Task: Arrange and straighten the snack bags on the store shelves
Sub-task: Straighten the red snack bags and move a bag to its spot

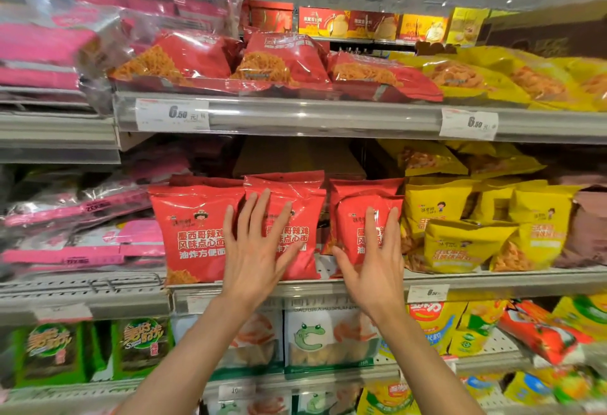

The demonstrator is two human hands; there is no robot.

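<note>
- Three red snack bags stand upright in a row at the front of the middle shelf (pixel 361 285), directly ahead of both hands.
- The left hand (pixel 254 250) lies flat, fingers straight and spread wide, on the front of the middle red bag (pixel 303 217); its fingertips reach about halfway up the bag, and the outermost finger overlaps the right edge of the left red bag (pixel 193 230).
- The left hand's fingers do not curl round anything; it rests open against the bags.
- The right hand (pixel 371 260) is also open, with its fingers straight and laid against the front of the right red bag (pixel 354 214), thumb spread out to the left near the bag's lower edge.
- The right red bag leans a little and sits just beside a group of yellow bags (pixel 460 244) to its right, some of them tilted.
- A narrow gap separates the middle red bag from the right one, and the two hands sit on either side of it.
- On the upper shelf (pixel 328 115), more red bags (pixel 282 60) lie flat on their backs, with yellow ones to their right.
- A price tag (pixel 172 114) on the upper shelf's edge reads 6.50.
- Pink packs (pixel 82 250) fill the shelves to the left.
- Green packs (pixel 49 352) stand on the lower shelf.
</note>
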